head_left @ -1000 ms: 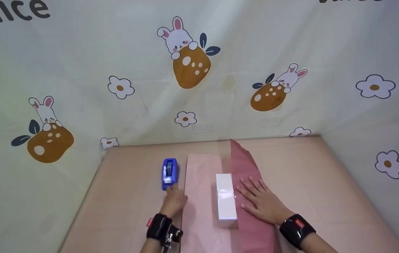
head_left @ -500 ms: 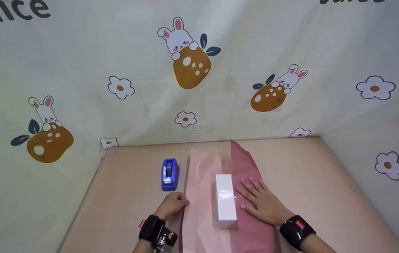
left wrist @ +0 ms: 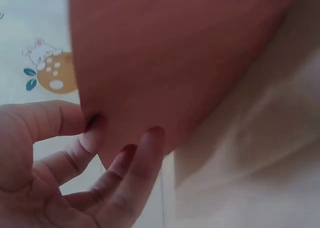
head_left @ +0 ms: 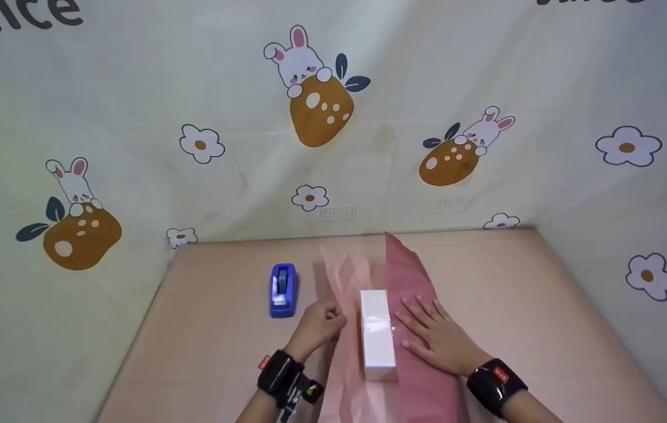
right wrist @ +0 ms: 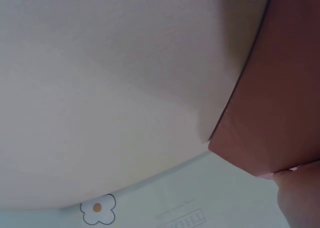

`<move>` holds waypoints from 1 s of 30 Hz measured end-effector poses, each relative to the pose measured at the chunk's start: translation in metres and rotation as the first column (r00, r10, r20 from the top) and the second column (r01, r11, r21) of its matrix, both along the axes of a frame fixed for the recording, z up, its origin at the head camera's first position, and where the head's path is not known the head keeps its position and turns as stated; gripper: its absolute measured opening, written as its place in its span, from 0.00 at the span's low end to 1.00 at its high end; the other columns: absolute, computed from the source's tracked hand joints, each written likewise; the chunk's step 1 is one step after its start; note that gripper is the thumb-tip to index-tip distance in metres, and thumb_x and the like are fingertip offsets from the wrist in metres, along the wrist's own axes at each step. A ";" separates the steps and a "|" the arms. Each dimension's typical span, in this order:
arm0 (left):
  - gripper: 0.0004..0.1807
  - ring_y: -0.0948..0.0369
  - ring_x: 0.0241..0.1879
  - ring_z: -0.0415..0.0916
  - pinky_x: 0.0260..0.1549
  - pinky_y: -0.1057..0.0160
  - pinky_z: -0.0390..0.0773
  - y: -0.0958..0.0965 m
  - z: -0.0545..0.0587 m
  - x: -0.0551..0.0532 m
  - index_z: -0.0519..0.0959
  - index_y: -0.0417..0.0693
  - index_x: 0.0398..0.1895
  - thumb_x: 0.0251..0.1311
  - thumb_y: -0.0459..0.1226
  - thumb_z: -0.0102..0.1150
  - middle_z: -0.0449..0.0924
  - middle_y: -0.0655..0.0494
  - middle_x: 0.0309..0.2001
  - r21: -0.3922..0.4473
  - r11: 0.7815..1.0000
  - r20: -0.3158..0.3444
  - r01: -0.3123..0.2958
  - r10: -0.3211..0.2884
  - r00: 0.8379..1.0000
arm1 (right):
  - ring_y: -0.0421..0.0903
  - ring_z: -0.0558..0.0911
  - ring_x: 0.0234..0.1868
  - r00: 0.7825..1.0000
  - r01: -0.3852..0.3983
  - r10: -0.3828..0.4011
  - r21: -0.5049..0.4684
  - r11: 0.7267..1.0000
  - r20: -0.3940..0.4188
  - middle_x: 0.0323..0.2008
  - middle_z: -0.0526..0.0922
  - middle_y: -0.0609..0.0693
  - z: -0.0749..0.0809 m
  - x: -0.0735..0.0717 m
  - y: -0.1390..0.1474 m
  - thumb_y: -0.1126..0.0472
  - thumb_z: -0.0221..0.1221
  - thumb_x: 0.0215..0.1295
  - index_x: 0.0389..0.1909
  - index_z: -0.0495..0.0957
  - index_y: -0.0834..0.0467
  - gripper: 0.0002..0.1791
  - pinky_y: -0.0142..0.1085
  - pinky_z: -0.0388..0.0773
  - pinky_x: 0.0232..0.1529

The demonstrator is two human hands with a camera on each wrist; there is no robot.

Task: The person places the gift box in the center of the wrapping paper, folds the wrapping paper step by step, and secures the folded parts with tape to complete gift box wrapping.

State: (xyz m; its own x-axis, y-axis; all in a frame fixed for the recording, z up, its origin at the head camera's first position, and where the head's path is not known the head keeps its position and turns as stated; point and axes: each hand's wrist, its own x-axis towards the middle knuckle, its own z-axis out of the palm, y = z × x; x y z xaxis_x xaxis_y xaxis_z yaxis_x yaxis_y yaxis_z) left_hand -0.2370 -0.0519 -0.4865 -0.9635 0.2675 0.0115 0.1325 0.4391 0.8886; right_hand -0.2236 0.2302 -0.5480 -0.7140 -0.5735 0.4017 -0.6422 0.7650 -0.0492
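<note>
While the white box (head_left: 378, 338) lies on the pink paper (head_left: 416, 270), its long axis runs nearly straight away from the person, the far end turned slightly left. On both sides the paper's length follows the same line; its deeper-coloured right flap rises to a point at the far end. The left hand (head_left: 317, 324) pinches the left flap's edge between thumb and fingers, that flap lifted off the table (head_left: 210, 341). The right hand (head_left: 442, 342) rests flat on the right flap beside the box, fingers straight and spread. Farther left, a blue tape dispenser (head_left: 284, 306) also lies lengthwise, away from the person, a dark roll in its slot.
</note>
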 end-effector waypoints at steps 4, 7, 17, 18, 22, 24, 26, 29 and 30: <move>0.05 0.67 0.19 0.64 0.18 0.72 0.63 0.019 0.003 -0.001 0.70 0.41 0.17 0.47 0.30 0.52 0.65 0.63 0.17 -0.030 1.000 -0.103 -0.008 0.005 0.995 | 0.61 0.61 0.67 1.000 -0.004 0.004 -0.007 1.000 0.002 0.67 0.64 0.56 -0.001 0.000 0.000 0.45 0.53 0.63 0.66 0.65 0.52 0.31 0.58 0.57 0.62; 0.05 0.68 0.19 0.63 0.19 0.73 0.63 0.032 0.003 -0.001 0.72 0.42 0.17 0.47 0.31 0.53 0.65 0.64 0.17 -0.058 0.998 -0.154 -0.001 -0.008 0.988 | 0.61 0.61 0.67 1.000 0.001 -0.001 -0.006 1.000 0.011 0.67 0.64 0.56 -0.001 0.000 0.001 0.45 0.52 0.64 0.66 0.64 0.51 0.31 0.57 0.57 0.63; 0.09 0.69 0.16 0.64 0.14 0.73 0.65 0.038 -0.007 -0.009 0.71 0.39 0.27 0.61 0.36 0.50 0.66 0.60 0.18 0.090 0.987 -0.009 0.135 -0.135 0.991 | 0.62 0.62 0.66 1.000 -0.003 0.003 -0.007 1.000 -0.002 0.67 0.65 0.56 -0.002 0.000 0.000 0.45 0.52 0.64 0.66 0.64 0.51 0.31 0.58 0.57 0.62; 0.10 0.69 0.18 0.67 0.14 0.72 0.69 0.036 -0.009 -0.010 0.71 0.38 0.31 0.64 0.37 0.47 0.69 0.58 0.22 0.157 0.980 0.042 0.126 -0.134 0.990 | 0.62 0.62 0.66 1.000 -0.002 0.002 -0.007 1.000 0.000 0.67 0.64 0.56 -0.002 0.000 0.000 0.45 0.52 0.64 0.66 0.64 0.51 0.31 0.58 0.57 0.62; 0.12 0.57 0.32 0.77 0.24 0.65 0.79 0.025 -0.024 -0.009 0.67 0.33 0.48 0.63 0.29 0.42 0.74 0.42 0.45 0.349 0.937 0.141 0.034 -0.088 0.986 | 0.62 0.62 0.67 1.000 0.002 -0.002 -0.010 1.000 0.005 0.67 0.64 0.56 -0.002 0.000 -0.001 0.45 0.52 0.64 0.66 0.64 0.51 0.31 0.58 0.56 0.62; 0.18 0.50 0.43 0.76 0.36 0.60 0.79 0.020 -0.031 -0.007 0.64 0.30 0.55 0.61 0.26 0.43 0.70 0.37 0.53 0.350 0.936 0.102 0.033 -0.073 0.992 | 0.61 0.61 0.67 1.000 0.001 -0.001 -0.017 1.000 0.003 0.67 0.64 0.56 -0.001 -0.001 -0.001 0.45 0.52 0.64 0.66 0.64 0.51 0.31 0.57 0.55 0.62; 0.23 0.42 0.52 0.70 0.48 0.54 0.75 0.019 -0.041 -0.006 0.60 0.26 0.60 0.61 0.27 0.45 0.66 0.30 0.55 0.344 0.936 0.058 0.071 -0.097 0.994 | 0.61 0.61 0.67 1.000 0.004 -0.004 -0.022 1.000 0.005 0.67 0.64 0.55 -0.002 0.000 -0.002 0.45 0.53 0.64 0.66 0.64 0.50 0.31 0.56 0.55 0.62; 0.29 0.37 0.64 0.54 0.62 0.48 0.60 0.020 -0.060 -0.006 0.49 0.26 0.67 0.70 0.36 0.38 0.56 0.26 0.64 0.385 0.914 0.072 0.126 -0.166 0.983 | 0.60 0.61 0.67 1.000 0.002 -0.002 -0.020 1.000 -0.005 0.67 0.64 0.55 -0.002 -0.001 -0.002 0.45 0.53 0.63 0.66 0.64 0.50 0.31 0.55 0.55 0.62; 0.30 0.37 0.67 0.49 0.65 0.46 0.55 0.020 -0.068 -0.008 0.45 0.28 0.69 0.72 0.39 0.34 0.50 0.27 0.67 0.438 0.886 0.087 0.148 -0.206 0.975 | 0.60 0.61 0.67 1.000 0.000 0.000 -0.019 1.000 -0.007 0.67 0.64 0.54 -0.002 -0.001 -0.002 0.45 0.53 0.63 0.66 0.64 0.50 0.31 0.55 0.55 0.62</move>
